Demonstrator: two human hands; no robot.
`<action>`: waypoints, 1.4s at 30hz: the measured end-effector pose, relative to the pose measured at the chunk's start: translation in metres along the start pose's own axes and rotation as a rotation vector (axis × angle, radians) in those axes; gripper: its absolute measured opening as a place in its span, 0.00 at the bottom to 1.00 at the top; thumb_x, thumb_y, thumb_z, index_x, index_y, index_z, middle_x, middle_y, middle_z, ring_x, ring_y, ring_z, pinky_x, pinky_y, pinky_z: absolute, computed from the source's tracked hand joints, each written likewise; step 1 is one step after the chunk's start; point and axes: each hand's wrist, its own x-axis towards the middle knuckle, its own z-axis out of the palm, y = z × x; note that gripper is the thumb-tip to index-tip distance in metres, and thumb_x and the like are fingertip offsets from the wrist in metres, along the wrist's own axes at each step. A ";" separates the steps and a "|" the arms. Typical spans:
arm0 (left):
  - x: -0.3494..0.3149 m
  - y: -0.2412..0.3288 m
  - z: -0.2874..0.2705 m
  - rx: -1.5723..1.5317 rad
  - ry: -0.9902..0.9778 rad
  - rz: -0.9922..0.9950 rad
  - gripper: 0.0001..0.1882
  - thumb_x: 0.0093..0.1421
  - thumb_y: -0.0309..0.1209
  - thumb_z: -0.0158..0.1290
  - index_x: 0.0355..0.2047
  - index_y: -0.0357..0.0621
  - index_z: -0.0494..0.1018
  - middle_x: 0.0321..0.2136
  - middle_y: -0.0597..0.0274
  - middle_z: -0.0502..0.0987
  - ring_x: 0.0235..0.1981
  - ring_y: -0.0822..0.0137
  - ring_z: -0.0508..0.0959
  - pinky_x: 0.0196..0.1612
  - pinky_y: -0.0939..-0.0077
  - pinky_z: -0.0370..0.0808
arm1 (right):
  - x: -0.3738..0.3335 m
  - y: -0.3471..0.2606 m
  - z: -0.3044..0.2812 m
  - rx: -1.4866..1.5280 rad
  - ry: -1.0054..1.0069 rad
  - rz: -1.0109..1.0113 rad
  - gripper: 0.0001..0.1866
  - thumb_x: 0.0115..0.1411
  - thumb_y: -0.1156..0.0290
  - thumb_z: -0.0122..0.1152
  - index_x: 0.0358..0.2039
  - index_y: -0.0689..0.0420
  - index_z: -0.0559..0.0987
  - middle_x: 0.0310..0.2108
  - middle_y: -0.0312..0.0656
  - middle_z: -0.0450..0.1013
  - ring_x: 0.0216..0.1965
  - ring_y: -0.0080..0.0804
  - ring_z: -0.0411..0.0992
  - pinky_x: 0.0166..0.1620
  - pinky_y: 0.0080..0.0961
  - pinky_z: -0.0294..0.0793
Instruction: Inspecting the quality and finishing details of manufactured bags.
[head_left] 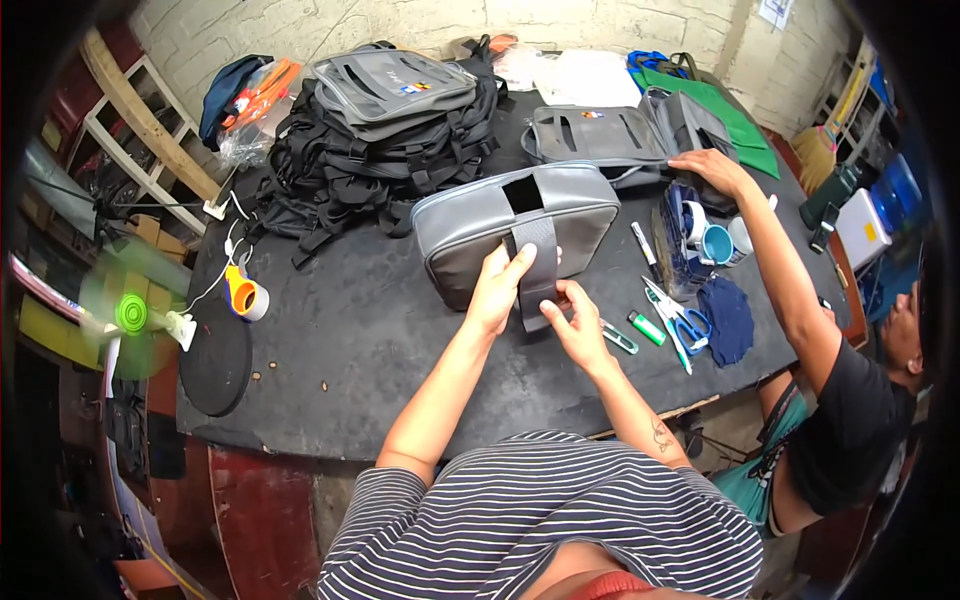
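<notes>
Boxy grey bag [470, 265] stands upright at mid-table [330, 350]; long axis left–right, strapped face toward the near side. Left hand [493, 288] pinches the dark strap [538, 262]; right hand [578, 325], fingers narrow at its lower end, hold cannot be told. Far-left grey backpack [390, 105]: multicoloured patch [413, 89], pale print, too small to make out.

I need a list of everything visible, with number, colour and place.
Boxy bag: 1, gray, centre
Strap: 1, gray, on bag
Piled backpacks: several, gray and black, left
Other bags: at least 2, gray, back
Table: 1, black, centre
Fabric: 1, green, back right
Tape roll: 1, orange and white, left
Fan: 1, green, left
Marker: 1, white, right
Scissors: 1, blue, right
Cloth: 1, navy, right
Background clutter: uncounted, mixed, sides
Co-worker: 1, black shirt, right
Left fingers: 1 hand, on strap
Right fingers: 1 hand, at strap
</notes>
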 end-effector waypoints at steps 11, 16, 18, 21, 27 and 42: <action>0.035 0.043 -0.013 -0.347 -0.137 -0.143 0.25 0.69 0.45 0.36 0.49 0.34 0.68 0.43 0.53 0.76 0.46 0.62 0.76 0.52 0.66 0.71 | 0.015 -0.041 -0.009 0.041 -0.034 -0.044 0.36 0.47 0.73 0.70 0.55 0.56 0.62 0.27 0.34 0.69 0.30 0.23 0.63 0.37 0.21 0.67; 0.031 0.014 -0.026 -0.354 -0.093 -0.262 0.24 0.68 0.45 0.38 0.49 0.37 0.68 0.45 0.55 0.75 0.47 0.64 0.75 0.53 0.67 0.69 | 0.048 -0.030 -0.005 0.265 -0.008 0.022 0.34 0.49 0.78 0.67 0.55 0.56 0.62 0.26 0.29 0.67 0.27 0.14 0.60 0.34 0.13 0.60; 0.021 0.008 -0.035 -0.373 -0.114 -0.311 0.23 0.68 0.45 0.39 0.51 0.38 0.67 0.46 0.55 0.75 0.47 0.64 0.74 0.53 0.68 0.69 | 0.061 -0.024 -0.003 0.287 0.029 0.052 0.32 0.51 0.76 0.67 0.55 0.56 0.62 0.24 0.30 0.68 0.26 0.14 0.62 0.32 0.14 0.62; 0.010 0.002 -0.040 -0.341 -0.099 -0.361 0.22 0.67 0.43 0.42 0.52 0.39 0.67 0.46 0.56 0.75 0.47 0.64 0.74 0.51 0.68 0.70 | 0.069 -0.013 -0.006 0.312 0.059 0.048 0.33 0.53 0.73 0.67 0.56 0.55 0.59 0.26 0.33 0.69 0.25 0.15 0.65 0.30 0.15 0.65; -0.015 0.001 -0.047 -0.122 -0.067 -0.343 0.27 0.65 0.36 0.46 0.60 0.35 0.57 0.48 0.49 0.72 0.50 0.60 0.73 0.54 0.66 0.68 | 0.053 -0.004 -0.051 0.126 0.280 0.016 0.28 0.54 0.70 0.65 0.54 0.56 0.64 0.36 0.37 0.67 0.33 0.21 0.67 0.37 0.18 0.69; -0.042 -0.012 -0.051 0.024 0.105 -0.285 0.20 0.63 0.32 0.50 0.52 0.30 0.66 0.45 0.53 0.73 0.46 0.66 0.75 0.53 0.69 0.71 | -0.062 0.041 -0.083 -0.439 0.382 -0.047 0.05 0.52 0.82 0.59 0.31 0.62 0.75 0.28 0.42 0.70 0.28 0.33 0.70 0.33 0.26 0.69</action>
